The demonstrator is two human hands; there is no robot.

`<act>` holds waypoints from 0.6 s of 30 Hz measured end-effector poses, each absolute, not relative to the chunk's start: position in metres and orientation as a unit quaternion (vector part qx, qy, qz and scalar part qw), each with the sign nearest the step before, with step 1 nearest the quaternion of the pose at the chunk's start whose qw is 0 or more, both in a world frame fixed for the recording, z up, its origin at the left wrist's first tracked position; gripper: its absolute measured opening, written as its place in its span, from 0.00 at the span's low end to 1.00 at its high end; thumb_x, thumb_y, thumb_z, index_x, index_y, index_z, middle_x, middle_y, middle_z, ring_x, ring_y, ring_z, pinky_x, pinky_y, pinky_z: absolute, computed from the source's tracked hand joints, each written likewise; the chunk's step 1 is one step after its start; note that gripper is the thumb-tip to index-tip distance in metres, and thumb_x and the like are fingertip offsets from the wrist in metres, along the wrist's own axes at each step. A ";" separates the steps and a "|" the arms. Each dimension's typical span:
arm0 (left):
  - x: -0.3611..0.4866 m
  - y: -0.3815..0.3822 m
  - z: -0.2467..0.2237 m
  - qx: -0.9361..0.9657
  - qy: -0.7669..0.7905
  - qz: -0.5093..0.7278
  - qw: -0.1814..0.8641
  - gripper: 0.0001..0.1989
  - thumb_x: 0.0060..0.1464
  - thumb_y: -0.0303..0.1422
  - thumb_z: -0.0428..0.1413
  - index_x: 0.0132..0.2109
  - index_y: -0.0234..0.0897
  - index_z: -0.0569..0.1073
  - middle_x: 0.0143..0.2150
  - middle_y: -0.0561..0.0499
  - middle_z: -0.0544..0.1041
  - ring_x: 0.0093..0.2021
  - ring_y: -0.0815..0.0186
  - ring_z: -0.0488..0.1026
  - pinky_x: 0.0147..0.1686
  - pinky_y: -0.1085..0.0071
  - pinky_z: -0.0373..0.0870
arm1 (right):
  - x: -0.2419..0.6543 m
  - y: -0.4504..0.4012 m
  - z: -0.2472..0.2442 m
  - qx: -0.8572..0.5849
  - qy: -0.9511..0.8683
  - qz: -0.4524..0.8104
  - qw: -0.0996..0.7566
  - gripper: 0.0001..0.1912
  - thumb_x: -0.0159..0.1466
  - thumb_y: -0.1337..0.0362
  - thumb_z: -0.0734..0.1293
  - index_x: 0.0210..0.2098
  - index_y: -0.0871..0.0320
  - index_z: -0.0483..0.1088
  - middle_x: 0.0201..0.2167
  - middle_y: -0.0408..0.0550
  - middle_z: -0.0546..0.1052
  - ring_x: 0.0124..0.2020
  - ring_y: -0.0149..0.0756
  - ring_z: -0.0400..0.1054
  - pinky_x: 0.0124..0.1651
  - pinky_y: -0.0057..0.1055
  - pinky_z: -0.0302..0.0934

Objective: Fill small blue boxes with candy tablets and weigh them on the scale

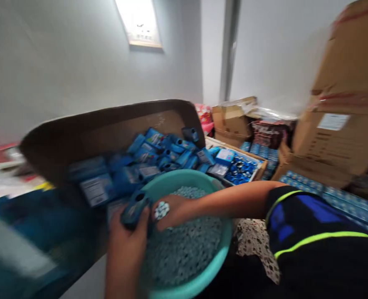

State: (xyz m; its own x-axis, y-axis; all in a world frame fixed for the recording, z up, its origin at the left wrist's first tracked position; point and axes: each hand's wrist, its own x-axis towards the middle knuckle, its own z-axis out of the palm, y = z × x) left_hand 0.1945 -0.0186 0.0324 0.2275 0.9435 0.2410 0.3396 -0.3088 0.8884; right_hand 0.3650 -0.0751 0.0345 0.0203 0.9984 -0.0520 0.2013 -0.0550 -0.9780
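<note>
Left hand clenched round a small dark blue box, its edges blurred, surface looks like matte card. The box's long axis tilts up and to the right, far end pointing across the basin toward the heap behind it. It sits over the basin's near left edge. Right hand comes in from the right on a bare forearm, fingers curled shut on a clump of pale beads, which shows as a knobbly patch at the fingers. Black sleeve with lime piping at the shoulder. Below both hands, a round teal basin, smooth plastic with a thick rolled rim, holds a deep layer of loose beads, small, rounded, grey-blue, too small to make out singly. Beyond it, an open brown cardboard carton with a heap of blue boxes, many with white labels, lying every which way. To its right, a shallow tray of glossy blue caps. Stacked brown cartons stand at far right, beside rows of blue packs.
</note>
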 end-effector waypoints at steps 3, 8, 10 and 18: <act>0.197 -0.024 0.030 0.674 0.475 0.423 0.376 0.35 0.44 0.57 0.63 0.53 0.38 0.74 0.50 0.41 0.81 0.53 0.45 0.78 0.59 0.48 0.75 | 0.362 -0.086 0.035 -0.525 -0.492 0.498 0.484 0.11 0.46 0.70 0.76 0.30 0.55 0.74 0.22 0.34 0.74 0.26 0.30 0.66 0.28 0.24 0.61; 0.202 -0.031 0.032 0.679 0.459 0.430 0.380 0.32 0.45 0.54 0.62 0.52 0.38 0.73 0.50 0.40 0.80 0.54 0.46 0.78 0.58 0.49 0.75 | 0.356 -0.094 0.037 -0.490 -0.471 0.523 0.514 0.14 0.47 0.65 0.73 0.34 0.55 0.71 0.18 0.34 0.68 0.18 0.29 0.58 0.19 0.25 0.52; 0.201 -0.032 0.031 0.689 0.445 0.422 0.385 0.30 0.46 0.53 0.62 0.51 0.39 0.74 0.50 0.41 0.80 0.53 0.47 0.78 0.58 0.51 0.75 | 0.357 -0.094 0.040 -0.484 -0.466 0.527 0.521 0.14 0.47 0.62 0.74 0.34 0.55 0.71 0.19 0.35 0.69 0.17 0.29 0.57 0.17 0.26 0.51; 0.197 -0.032 0.028 0.703 0.423 0.402 0.406 0.28 0.49 0.51 0.64 0.52 0.40 0.77 0.51 0.43 0.81 0.56 0.47 0.78 0.61 0.52 0.72 | 0.359 -0.093 0.043 -0.486 -0.443 0.546 0.520 0.12 0.49 0.65 0.74 0.33 0.53 0.70 0.21 0.37 0.69 0.19 0.30 0.60 0.18 0.25 0.50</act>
